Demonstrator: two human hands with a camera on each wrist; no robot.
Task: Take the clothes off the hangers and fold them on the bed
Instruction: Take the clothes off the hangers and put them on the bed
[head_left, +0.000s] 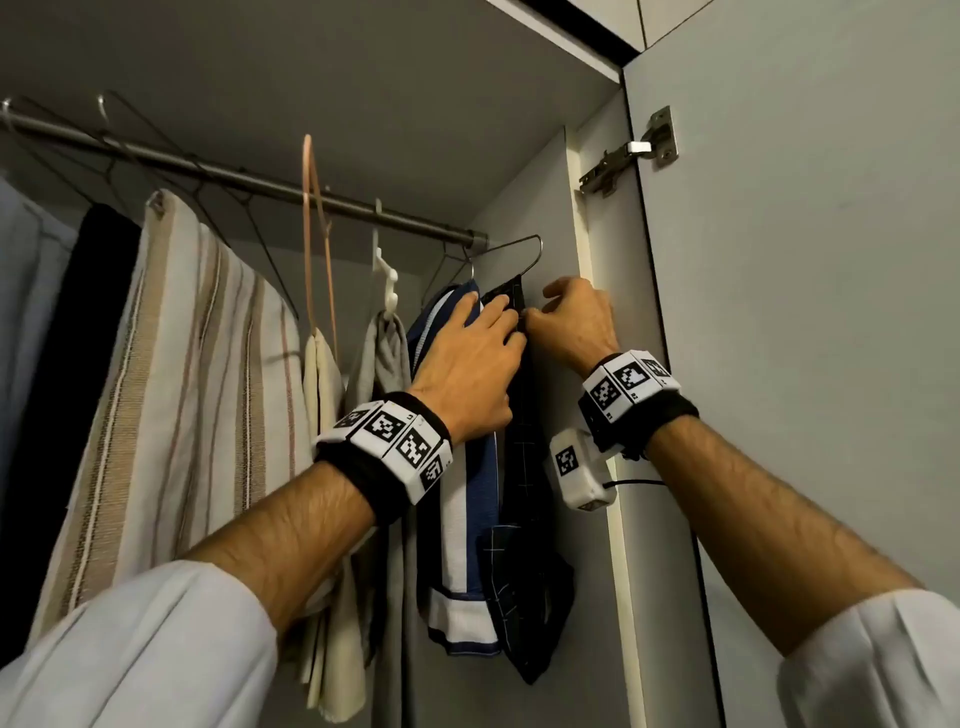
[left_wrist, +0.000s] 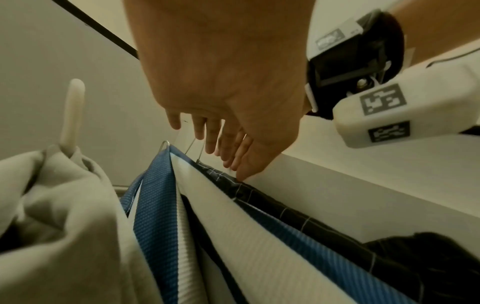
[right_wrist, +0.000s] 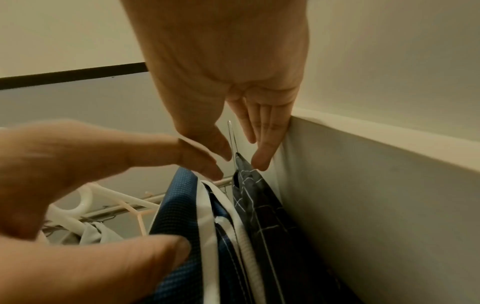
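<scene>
A blue-and-white garment (head_left: 457, 499) crowds the dark checked garment (head_left: 524, 525) on its wire hanger (head_left: 511, 248) against the wardrobe wall, where the left hand (head_left: 470, 364), fingers extended, touches it and the right hand (head_left: 574, 322) pinches its top edge.

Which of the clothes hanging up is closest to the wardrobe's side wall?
The dark checked garment, last on the rail. Thin pale grid lines mark it out from the blue-and-white garment beside it, and both hands are at its top.

The head camera looks up into the wardrobe from below the rail (head_left: 249, 179), while both wrist cameras sit close under the fingers, sharing the dark checked garment (head_left: 524, 519).
</scene>
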